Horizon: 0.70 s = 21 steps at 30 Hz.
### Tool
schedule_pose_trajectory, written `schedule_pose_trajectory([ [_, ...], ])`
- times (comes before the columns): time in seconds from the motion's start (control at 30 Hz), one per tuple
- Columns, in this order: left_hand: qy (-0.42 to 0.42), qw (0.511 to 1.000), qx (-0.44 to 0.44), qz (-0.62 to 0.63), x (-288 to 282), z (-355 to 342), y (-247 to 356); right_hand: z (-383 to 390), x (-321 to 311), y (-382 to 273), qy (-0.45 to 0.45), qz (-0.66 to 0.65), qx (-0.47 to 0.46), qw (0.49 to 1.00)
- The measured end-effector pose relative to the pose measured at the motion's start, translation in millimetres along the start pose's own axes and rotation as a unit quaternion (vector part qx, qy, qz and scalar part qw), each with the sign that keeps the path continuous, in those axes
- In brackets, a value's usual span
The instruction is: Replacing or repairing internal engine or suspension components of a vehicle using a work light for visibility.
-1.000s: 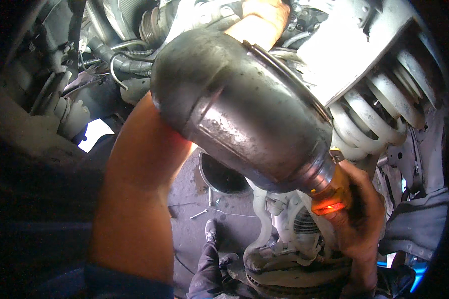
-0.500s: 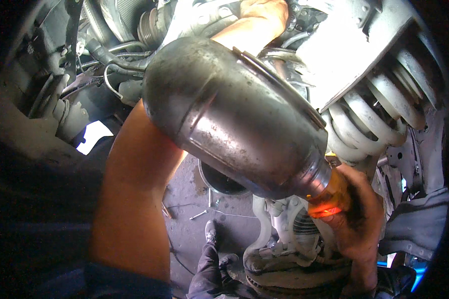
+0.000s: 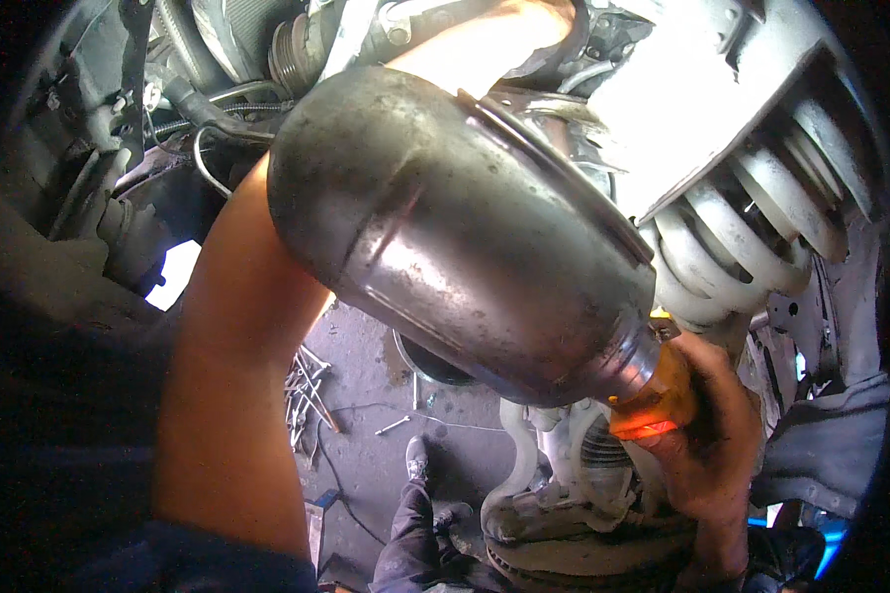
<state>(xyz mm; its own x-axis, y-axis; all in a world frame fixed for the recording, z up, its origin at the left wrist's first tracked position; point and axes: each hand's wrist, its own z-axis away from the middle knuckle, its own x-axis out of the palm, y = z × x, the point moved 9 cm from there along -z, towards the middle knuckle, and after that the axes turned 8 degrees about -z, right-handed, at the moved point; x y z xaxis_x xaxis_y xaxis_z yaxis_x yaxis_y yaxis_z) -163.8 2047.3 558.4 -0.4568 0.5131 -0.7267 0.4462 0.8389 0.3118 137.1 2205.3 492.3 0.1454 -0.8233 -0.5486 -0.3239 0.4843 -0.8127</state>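
A large, stained metal exhaust canister [image 3: 465, 247] fills the middle of the view, its narrow end pointing down to the right. At that end, my right hand [image 3: 717, 435] is closed round an orange work light [image 3: 653, 410], part of which glows red-orange. My left arm rises from the lower left and passes behind the canister. Above the canister it reappears, and my left hand [image 3: 549, 15] reaches up among the parts at the top edge. Its fingers are hidden there.
A pale coil spring [image 3: 732, 237] stands at the right beside a brightly lit panel [image 3: 653, 109]. Hoses and a ribbed part [image 3: 292, 49] crowd the upper left. Below are a brake disc [image 3: 564, 563], a pile of wrenches [image 3: 311, 385] on the floor, and a person's leg [image 3: 405, 534].
My left forearm has shifted left, uncovering more of the wrenches on the floor. The canister appears slightly further left. My right hand stays almost in place round the light.
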Motion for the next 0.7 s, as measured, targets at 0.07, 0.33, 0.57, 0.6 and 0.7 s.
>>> schedule_pose_trajectory([
  [0.07, 0.009, 0.999, 0.006, -0.035, -1, -2, -5, -1, 0, -2, 0.006, 0.0, -0.013, 1.0],
  [0.33, 0.023, 0.995, 0.008, -0.094, 1, -1, -14, 1, 2, -1, 0.005, -0.006, -0.026, 1.0],
  [0.57, 0.023, 0.995, 0.008, -0.102, 5, 5, -12, 2, 4, 4, -0.021, 0.0, 0.014, 1.0],
  [0.6, 0.037, 0.985, 0.073, -0.155, 7, 9, 1, 3, 2, 6, -0.015, -0.005, 0.017, 1.0],
  [0.7, -0.061, 0.972, 0.007, -0.226, 33, -4, 7, 3, -4, 10, 0.0, -0.019, 0.052, 0.998],
])
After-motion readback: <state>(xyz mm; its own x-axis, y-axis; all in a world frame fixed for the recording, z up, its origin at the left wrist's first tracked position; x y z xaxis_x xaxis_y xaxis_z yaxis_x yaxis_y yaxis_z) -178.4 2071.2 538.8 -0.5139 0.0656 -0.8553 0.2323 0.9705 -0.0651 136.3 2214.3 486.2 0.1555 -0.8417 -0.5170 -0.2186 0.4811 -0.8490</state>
